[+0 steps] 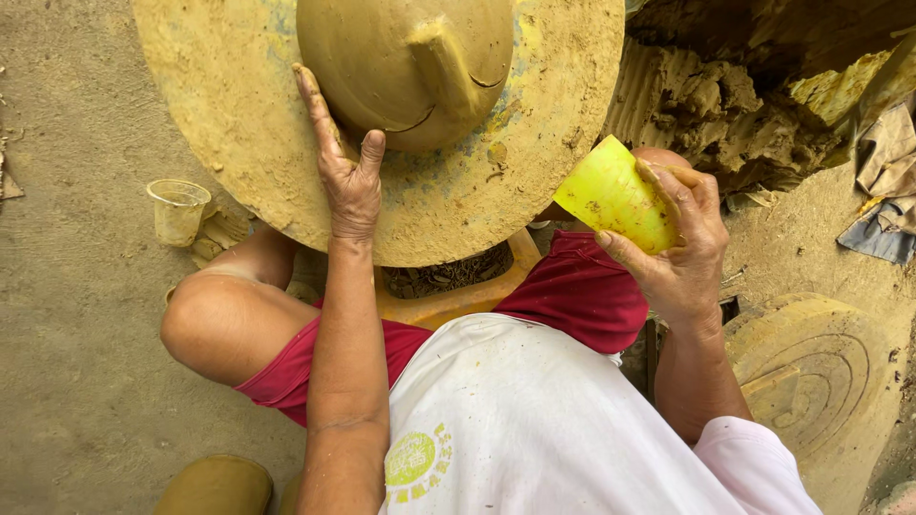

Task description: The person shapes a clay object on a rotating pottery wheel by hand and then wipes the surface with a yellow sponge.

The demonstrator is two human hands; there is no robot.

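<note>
Left hand: I see my left hand (348, 167) laid flat on the potter's wheel (239, 114), fingers stretched long and pressed against the side of the clay pot (405, 62); nothing is gripped, the palm just rests there and the thumb touches the pot's lower edge.
Right hand: my right hand (682, 248) is off the wheel, over my knee, fingers curled around a yellow plastic scraper (615, 195); thumb below, fingertips on its far edge.
Clay pot: it sits upside down at the middle of the wheel, rounded, wet and tan, with 1 raised ridge of clay (444, 67) across its top and a thin curved cut line near the base.
Wheel: a broad round disc smeared with yellow-brown slip, right in front of my lap.
Scraper: flat, bright yellow-green, speckled with clay, tilted, well clear of the pot.
Left of the wheel: 1 clear plastic cup (177, 210) stands on the dirt floor, near my bare knee.
Right side: a heap of raw clay (725, 105) lies beyond the wheel, and a second round disc (811, 367) with ring marks rests beside my right forearm.
Clothing: red shorts, white shirt.
</note>
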